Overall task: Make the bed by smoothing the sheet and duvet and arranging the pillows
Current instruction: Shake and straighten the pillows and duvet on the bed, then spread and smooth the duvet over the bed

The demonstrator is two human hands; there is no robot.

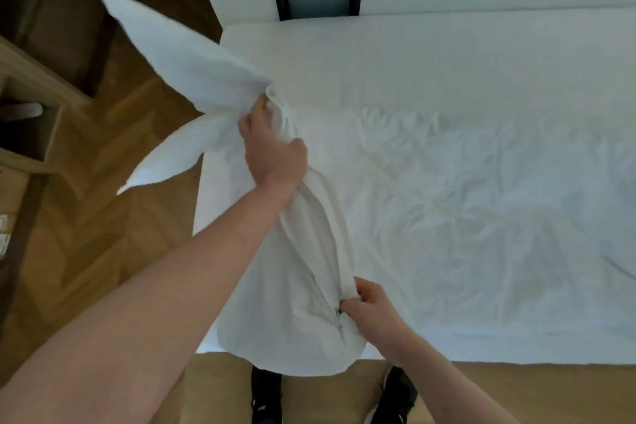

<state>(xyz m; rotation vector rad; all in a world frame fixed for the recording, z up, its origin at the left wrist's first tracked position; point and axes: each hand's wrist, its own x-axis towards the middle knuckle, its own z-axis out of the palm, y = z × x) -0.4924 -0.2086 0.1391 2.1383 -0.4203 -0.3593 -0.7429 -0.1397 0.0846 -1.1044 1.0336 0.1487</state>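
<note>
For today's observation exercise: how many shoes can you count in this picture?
2. One dark shoe is on the wood floor at the bottom edge, below the bunched white fabric; the other shoe is right of it, partly behind the right forearm.

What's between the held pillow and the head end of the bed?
Nothing visible. Both the left hand and right hand grip the pillow over the near edge of the bed; beyond it lies only bare, wrinkled sheet.

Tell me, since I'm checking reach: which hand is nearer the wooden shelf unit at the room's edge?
Left. The left hand grips the white bedding on the side toward the wooden shelf unit; the right hand pinches it farther away, near the mattress edge.
</note>
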